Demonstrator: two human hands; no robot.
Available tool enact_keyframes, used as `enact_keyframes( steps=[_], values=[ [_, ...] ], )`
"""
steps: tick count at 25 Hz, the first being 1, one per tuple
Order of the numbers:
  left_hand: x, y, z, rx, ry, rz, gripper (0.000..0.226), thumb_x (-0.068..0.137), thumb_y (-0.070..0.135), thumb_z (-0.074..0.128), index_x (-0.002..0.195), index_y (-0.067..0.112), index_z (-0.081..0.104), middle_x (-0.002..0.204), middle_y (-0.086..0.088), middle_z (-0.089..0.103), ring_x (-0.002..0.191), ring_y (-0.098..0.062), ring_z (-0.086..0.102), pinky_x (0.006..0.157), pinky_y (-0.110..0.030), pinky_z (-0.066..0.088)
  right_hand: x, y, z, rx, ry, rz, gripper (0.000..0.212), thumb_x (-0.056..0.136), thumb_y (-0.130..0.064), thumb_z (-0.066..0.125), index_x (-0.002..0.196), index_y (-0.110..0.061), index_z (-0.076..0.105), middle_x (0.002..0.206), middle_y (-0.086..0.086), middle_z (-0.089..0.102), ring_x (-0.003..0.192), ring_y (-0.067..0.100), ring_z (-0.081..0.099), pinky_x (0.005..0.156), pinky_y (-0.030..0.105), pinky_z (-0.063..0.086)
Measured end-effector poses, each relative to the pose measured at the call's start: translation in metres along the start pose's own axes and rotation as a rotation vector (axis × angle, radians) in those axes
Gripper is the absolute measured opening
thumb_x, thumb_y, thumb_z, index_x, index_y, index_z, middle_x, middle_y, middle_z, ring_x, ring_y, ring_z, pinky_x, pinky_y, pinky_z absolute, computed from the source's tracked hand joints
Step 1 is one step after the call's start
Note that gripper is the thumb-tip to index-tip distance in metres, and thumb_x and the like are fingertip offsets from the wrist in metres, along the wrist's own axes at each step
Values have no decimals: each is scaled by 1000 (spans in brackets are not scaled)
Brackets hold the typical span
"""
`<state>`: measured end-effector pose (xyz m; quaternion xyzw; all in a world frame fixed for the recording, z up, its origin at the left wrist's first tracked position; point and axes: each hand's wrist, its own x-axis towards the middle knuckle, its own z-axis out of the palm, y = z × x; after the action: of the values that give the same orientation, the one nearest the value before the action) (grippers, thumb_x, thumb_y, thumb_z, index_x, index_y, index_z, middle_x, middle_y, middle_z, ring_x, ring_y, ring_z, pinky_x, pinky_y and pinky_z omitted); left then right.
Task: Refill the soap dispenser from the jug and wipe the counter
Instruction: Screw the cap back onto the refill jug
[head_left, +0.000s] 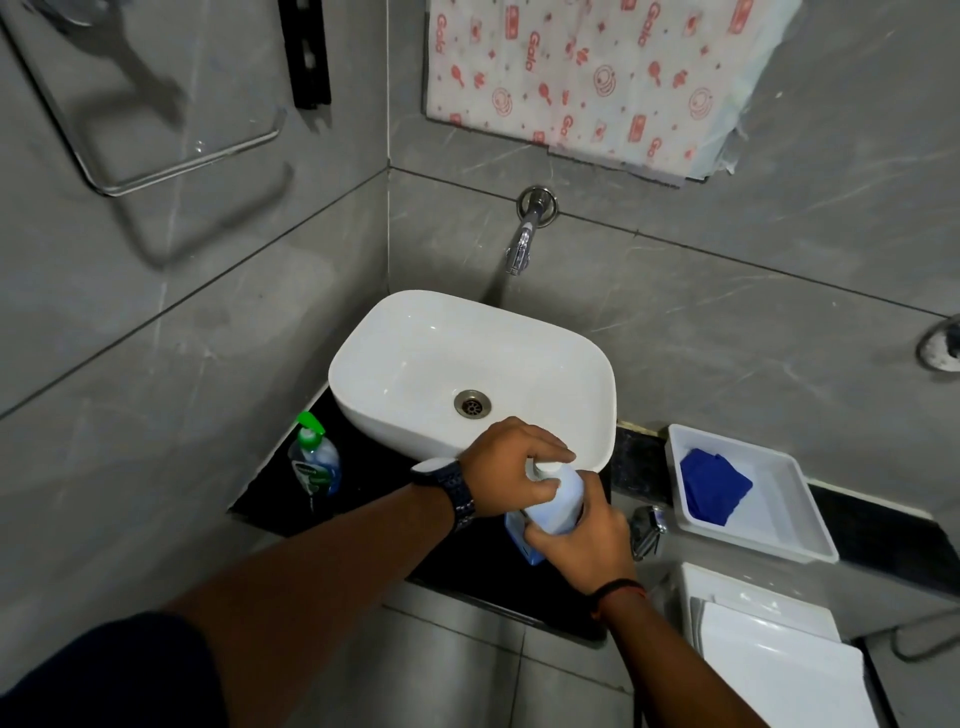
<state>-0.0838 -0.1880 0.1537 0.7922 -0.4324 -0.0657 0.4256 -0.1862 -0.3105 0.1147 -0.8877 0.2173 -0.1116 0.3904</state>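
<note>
A pale blue soap dispenser bottle (563, 501) stands on the black counter (467, 561) just in front of the white basin (467, 364). My right hand (582, 540) is wrapped around the bottle's body. My left hand (511, 462) grips its white pump top (540, 475). A darker blue container (524, 540) sits low beside the bottle, mostly hidden by my right hand. A folded blue cloth (714, 488) lies in a white tray (779, 530) at the right.
A green-capped handwash bottle (314, 457) stands on the counter left of the basin. A wall tap (522, 244) juts out above the basin. A chrome spray fitting (647, 530) and a white toilet cistern (769, 639) are at the lower right.
</note>
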Motion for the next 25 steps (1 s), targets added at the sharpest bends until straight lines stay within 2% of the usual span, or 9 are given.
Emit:
enact_keyframes(
  steps=[2, 5, 8, 12, 16, 18, 21, 23, 25],
  values=[
    [1, 0, 0, -6, 14, -38, 33, 72, 29, 72, 100, 14, 74, 106, -7, 72, 99, -19, 64, 92, -33, 48, -1, 0, -1, -32, -8, -19, 73, 50, -41, 76, 114, -20, 49, 91, 2, 62, 83, 24, 62, 65, 29, 50],
    [2, 7, -1, 44, 83, -138, 36, 73, 39, 76, 101, 16, 73, 102, -5, 73, 90, -18, 65, 85, -28, 47, -2, 0, -2, -48, -7, -25, 70, 50, -40, 75, 113, -21, 49, 90, 2, 62, 80, 24, 62, 64, 29, 50],
    [3, 13, -1, 169, 91, -177, 44, 75, 48, 71, 105, 17, 72, 104, -4, 72, 95, -18, 62, 81, -20, 39, -2, 0, -2, -57, -18, -26, 70, 53, -34, 79, 115, -21, 49, 93, 5, 65, 83, 25, 63, 68, 31, 53],
    [5, 19, -6, 388, 4, -160, 43, 87, 48, 57, 113, 14, 66, 112, -7, 68, 105, -22, 58, 80, -24, 35, -3, -2, -3, -96, -31, -26, 70, 56, -31, 80, 117, -21, 48, 91, 4, 64, 77, 19, 57, 66, 28, 49],
    [8, 23, -5, 597, -142, -165, 45, 95, 43, 43, 105, 3, 62, 105, -16, 65, 97, -30, 58, 74, -32, 36, -5, -2, -3, -124, -55, -56, 67, 57, -32, 79, 116, -21, 48, 84, -3, 56, 73, 15, 53, 62, 22, 42],
    [12, 24, -3, 643, -147, -206, 45, 97, 40, 39, 99, 1, 61, 101, -18, 66, 92, -32, 59, 70, -33, 36, -5, -3, -3, -127, -63, -70, 67, 58, -33, 79, 115, -20, 48, 84, -4, 55, 73, 15, 53, 61, 22, 42],
    [15, 27, -4, 545, -150, -173, 41, 93, 41, 48, 102, 4, 64, 101, -14, 68, 92, -29, 60, 74, -32, 41, -5, 0, -3, -104, -45, -62, 67, 57, -32, 80, 115, -20, 48, 85, -4, 56, 75, 16, 56, 63, 23, 44],
    [13, 23, -7, 290, -148, -172, 39, 82, 41, 66, 107, 12, 67, 100, -6, 69, 92, -22, 61, 79, -28, 45, -5, 4, -5, -89, -8, -51, 66, 57, -32, 80, 114, -22, 49, 85, -2, 60, 78, 21, 61, 62, 25, 46],
    [10, 13, -12, 22, -42, -268, 42, 71, 28, 80, 109, 15, 68, 97, 0, 64, 87, -16, 59, 84, -26, 48, -5, 9, -8, -56, 35, -30, 66, 56, -34, 81, 113, -22, 50, 91, 1, 65, 83, 23, 63, 63, 28, 48]
  ],
)
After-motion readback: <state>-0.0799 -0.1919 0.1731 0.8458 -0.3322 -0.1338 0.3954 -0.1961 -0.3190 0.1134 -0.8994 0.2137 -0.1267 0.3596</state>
